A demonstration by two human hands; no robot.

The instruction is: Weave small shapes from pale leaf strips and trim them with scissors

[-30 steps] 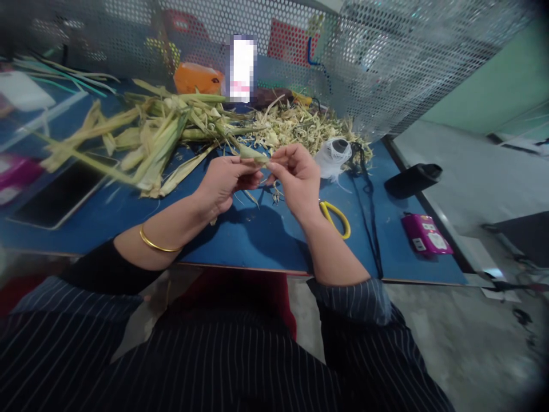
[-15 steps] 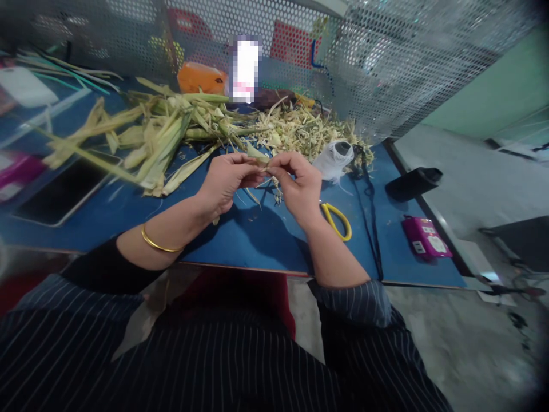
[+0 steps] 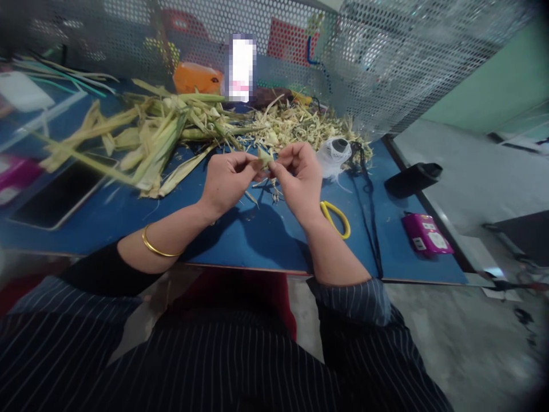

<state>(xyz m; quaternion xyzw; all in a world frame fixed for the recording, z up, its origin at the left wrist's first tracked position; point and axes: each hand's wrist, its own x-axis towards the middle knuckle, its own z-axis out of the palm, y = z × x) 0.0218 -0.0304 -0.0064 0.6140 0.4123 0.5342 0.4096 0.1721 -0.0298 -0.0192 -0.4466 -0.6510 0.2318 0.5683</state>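
Between the fingertips of both hands is a small pale green piece of corn husk (image 3: 265, 157), folded to a point at its top. My left hand (image 3: 228, 182) pinches it from the left and my right hand (image 3: 299, 178) from the right, thumbs close together. Fingers cover its lower part. Beyond my hands lies a heap of shredded husk (image 3: 295, 127), and to the left a pile of long husk strips (image 3: 167, 134). Near my right wrist are yellow-handled scissors (image 3: 335, 219), their blades hidden. A cone of white thread (image 3: 333, 157) lies past my right hand.
On the blue table (image 3: 257, 246) are a dark phone (image 3: 64, 191) at left, and at right a black cord (image 3: 372, 229), a black cylinder (image 3: 414, 179) and a purple packet (image 3: 426, 234). A perforated metal screen (image 3: 377, 68) stands along the back, with an orange bag (image 3: 197, 78) before it.
The husk piece has turned in my fingers and its point now stands more upright. My right hand has risen slightly; both hands still grip the piece.
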